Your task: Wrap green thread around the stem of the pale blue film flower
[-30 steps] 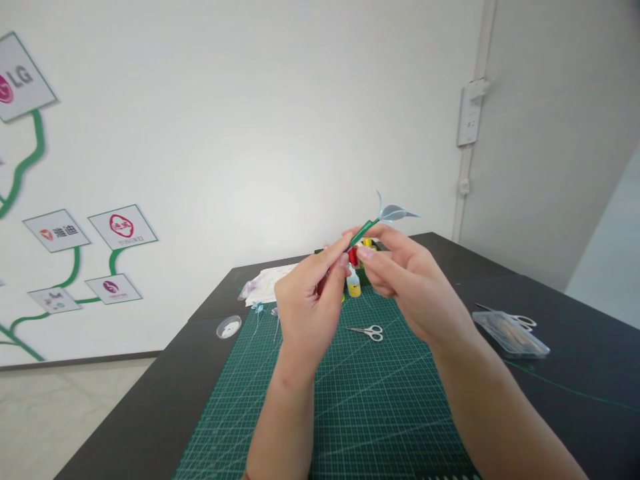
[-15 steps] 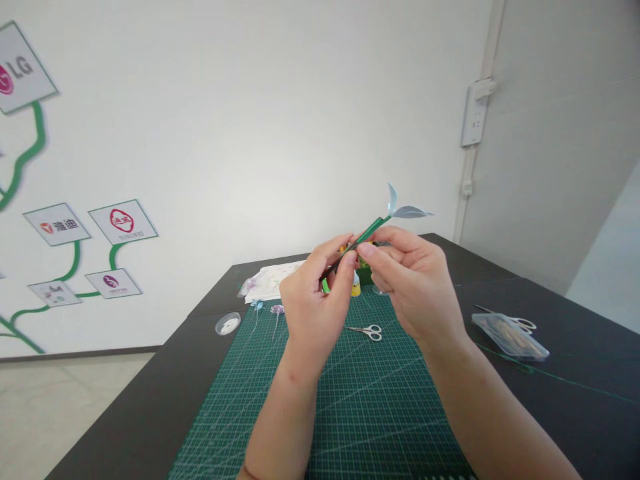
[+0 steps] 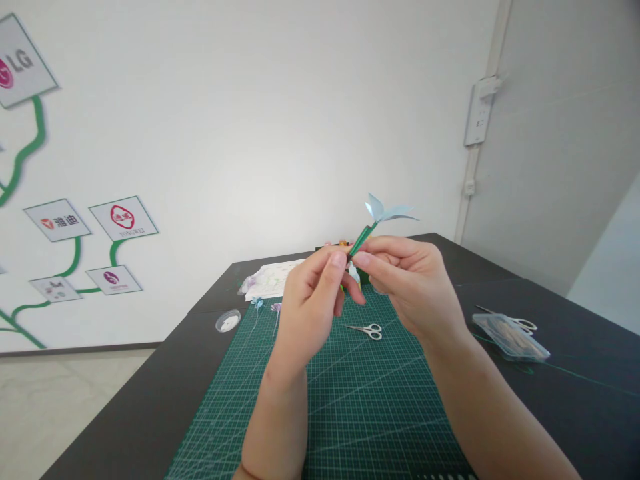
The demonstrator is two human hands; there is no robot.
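Note:
Above the mat, an artificial flower stem slants up to the right, wrapped in green, with pale blue leaf-shaped petals at its top. My left hand pinches its lower end between thumb and index finger, other fingers curling out behind. My right hand is closed at the stem's right side, thumb and fingertips pressed together against it. The fingers hide the stem's lower part. Below the hands, small scissors with white handles lie on the green cutting mat.
A blue flower and a purple flower on thin wires lie at the mat's far left. Beside them are a dish of white pieces and white papers. To the right, a clear plastic box lies by other scissors.
The stem and its petals have shifted slightly left and turned. My left hand has rolled, and its rear fingers now show below the stem. My right hand stays close to the stem.

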